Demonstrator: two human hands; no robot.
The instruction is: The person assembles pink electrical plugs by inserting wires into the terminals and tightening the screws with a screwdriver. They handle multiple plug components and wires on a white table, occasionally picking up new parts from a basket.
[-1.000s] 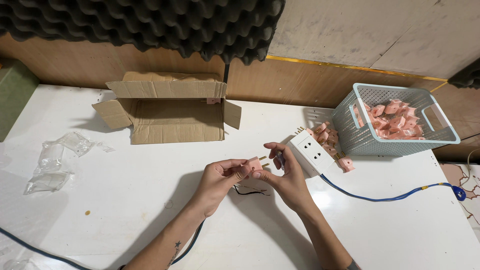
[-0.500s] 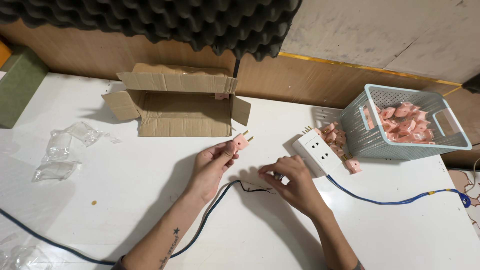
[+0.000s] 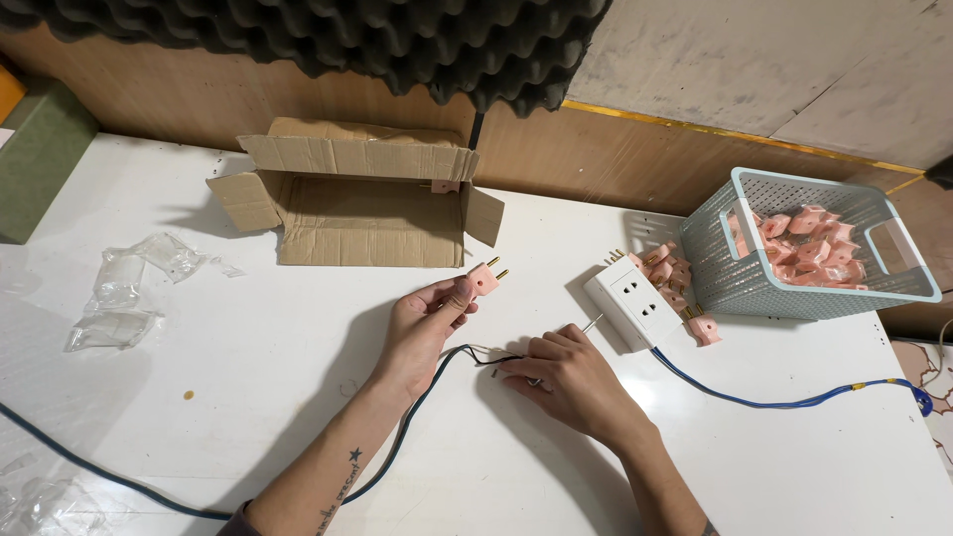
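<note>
Left hand [image 3: 422, 328]: fingers pinch the pink plug [image 3: 483, 279], now lifted away toward 12 o'clock.
Right hand [image 3: 566, 372]: dropped down, fingers pressing the dark cord [image 3: 437, 382] and a thin tool [image 3: 588, 325].
White socket block [image 3: 635, 301]: at 2 o'clock.

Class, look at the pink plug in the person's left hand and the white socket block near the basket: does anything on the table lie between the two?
Nothing visible does. The left hand holds the pink plug raised, prongs pointing right toward the white socket block. Only bare white table lies between. The right hand rests lower, on the dark cable, below that line.
</note>
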